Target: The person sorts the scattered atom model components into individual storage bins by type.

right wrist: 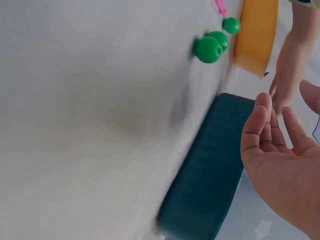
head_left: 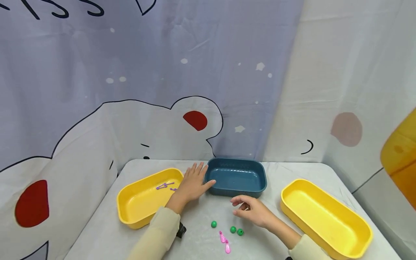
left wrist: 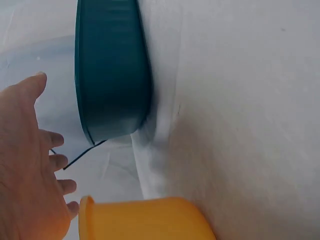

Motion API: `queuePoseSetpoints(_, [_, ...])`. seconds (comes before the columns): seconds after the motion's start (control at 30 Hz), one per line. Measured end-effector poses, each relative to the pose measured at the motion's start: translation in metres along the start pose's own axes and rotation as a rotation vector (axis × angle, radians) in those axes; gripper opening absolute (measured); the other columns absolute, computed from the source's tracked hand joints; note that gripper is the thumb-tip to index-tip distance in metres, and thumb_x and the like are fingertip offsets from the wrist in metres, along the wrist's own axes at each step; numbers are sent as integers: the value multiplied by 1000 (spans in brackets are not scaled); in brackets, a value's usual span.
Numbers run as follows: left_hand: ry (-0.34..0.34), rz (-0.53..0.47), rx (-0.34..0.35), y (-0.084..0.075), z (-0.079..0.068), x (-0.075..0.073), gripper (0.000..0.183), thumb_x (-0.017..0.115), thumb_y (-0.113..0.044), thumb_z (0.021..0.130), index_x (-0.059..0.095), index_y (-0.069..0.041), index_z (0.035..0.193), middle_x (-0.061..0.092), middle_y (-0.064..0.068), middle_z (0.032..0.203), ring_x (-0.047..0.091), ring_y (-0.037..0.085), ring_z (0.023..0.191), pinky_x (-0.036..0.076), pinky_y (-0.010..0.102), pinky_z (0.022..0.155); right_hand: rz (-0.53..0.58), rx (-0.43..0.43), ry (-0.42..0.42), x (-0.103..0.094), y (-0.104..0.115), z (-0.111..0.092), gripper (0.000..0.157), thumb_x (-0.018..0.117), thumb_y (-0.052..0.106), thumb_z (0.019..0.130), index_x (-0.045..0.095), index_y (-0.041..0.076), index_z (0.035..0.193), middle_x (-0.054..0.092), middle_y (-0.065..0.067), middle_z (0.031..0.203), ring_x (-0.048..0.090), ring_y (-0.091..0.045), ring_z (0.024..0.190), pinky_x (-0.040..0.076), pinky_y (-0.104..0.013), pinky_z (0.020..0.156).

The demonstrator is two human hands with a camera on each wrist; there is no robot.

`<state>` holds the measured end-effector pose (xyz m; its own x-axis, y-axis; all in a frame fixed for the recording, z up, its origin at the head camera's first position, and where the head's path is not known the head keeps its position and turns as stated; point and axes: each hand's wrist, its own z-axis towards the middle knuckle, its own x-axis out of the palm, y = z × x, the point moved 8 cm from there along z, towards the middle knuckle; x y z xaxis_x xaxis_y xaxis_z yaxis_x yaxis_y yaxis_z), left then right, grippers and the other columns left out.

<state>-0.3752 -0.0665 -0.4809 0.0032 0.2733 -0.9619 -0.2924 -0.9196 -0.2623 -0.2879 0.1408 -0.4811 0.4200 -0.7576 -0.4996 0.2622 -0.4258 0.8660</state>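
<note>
My left hand is spread with straight fingers over the gap between the left yellow tray and the teal tray. In the left wrist view that hand holds nothing. My right hand hovers in front of the teal tray, fingers loosely bent, with nothing between them. The right wrist view shows this hand beside the teal tray's wall. Below it on the table lie green beads and two pink drop-shaped pieces. Small purple sticks lie inside the left yellow tray.
A second yellow tray stands on the right of the white-covered table. Behind the table hangs a printed curtain. A yellow-orange shape shows at the right edge.
</note>
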Motion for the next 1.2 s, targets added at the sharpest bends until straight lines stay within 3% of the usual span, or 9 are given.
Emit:
queuePoseSetpoints(0.2, [32, 5, 35, -9, 8, 9, 86, 35, -72, 99, 22, -16, 163, 15, 8, 170, 7, 33, 157, 9, 54, 126, 37, 23, 39, 4, -16, -16, 40, 74, 19, 94, 64, -2, 128, 67, -23, 120, 65, -14, 89, 53, -22, 72])
queuePoseSetpoints(0.47, [83, -5, 44, -15, 14, 24, 89, 34, -75, 97, 21, -18, 163, 11, 7, 171, 3, 33, 157, 9, 54, 126, 23, 118, 158, 16, -37, -32, 39, 74, 19, 93, 65, 5, 128, 66, -12, 118, 58, -16, 87, 49, -22, 71])
queuePoseSetpoints(0.67, [74, 3, 58, -20, 23, 27, 90, 35, -75, 97, 22, -16, 163, 12, 8, 171, 6, 34, 157, 10, 54, 126, 7, 116, 203, 20, -44, -36, 37, 75, 20, 93, 65, 7, 126, 64, -6, 115, 56, -12, 84, 47, -21, 73])
queuePoseSetpoints(0.9, [40, 14, 84, -24, 29, 28, 89, 38, -74, 97, 27, -13, 161, 14, 9, 170, 8, 35, 157, 10, 55, 125, -48, 45, 238, 27, -47, -37, 31, 79, 18, 89, 69, 15, 118, 57, -1, 110, 55, -9, 86, 46, -19, 74])
queuePoseSetpoints(1.2, [20, 45, 90, -24, 39, 32, 90, 35, -76, 96, 27, -14, 162, 16, 7, 170, 5, 31, 157, 10, 54, 126, -117, 19, 219, 29, -43, -30, 25, 82, 20, 86, 71, 16, 108, 55, 3, 104, 52, -5, 81, 45, -19, 73])
